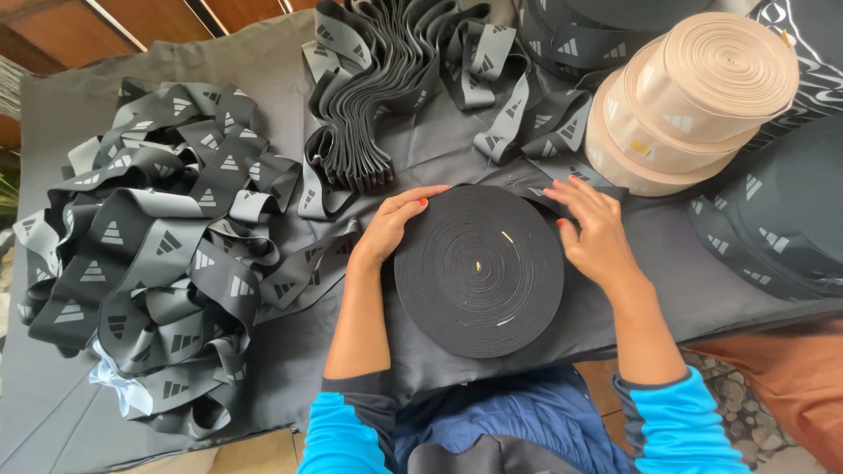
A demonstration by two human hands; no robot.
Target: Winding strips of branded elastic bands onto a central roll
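Looking down past our blue sleeves (351, 439), we had both hands on the black roll (479, 268), a flat disc of tightly wound elastic band lying on the grey cloth (615, 307) at the table's near edge, right in front of us. Our left hand (391, 228) cupped its upper left rim, fingers close together and curved along the edge; our right hand (597, 233) lay on the upper right rim, fingers slightly spread and flat, neither hand pinching anything that we could see. We judged the roll dense and fairly heavy for its size, firm as a whole yet soft at the edge, and liable to telescope or shed its outer turns if lifted by the centre; taking it by the rim on both sides, or sliding a palm beneath, seemed the safer hold. A pin or staple glinted near its middle, something to keep fingertips off. To the left lay a loose heap of grey printed band (149, 263), limp and easily tangled. Farther off sat a folded stack of band (369, 96), and to the right two beige rolls (694, 96), one atop the other, with further dark rolls (781, 219) beside them.
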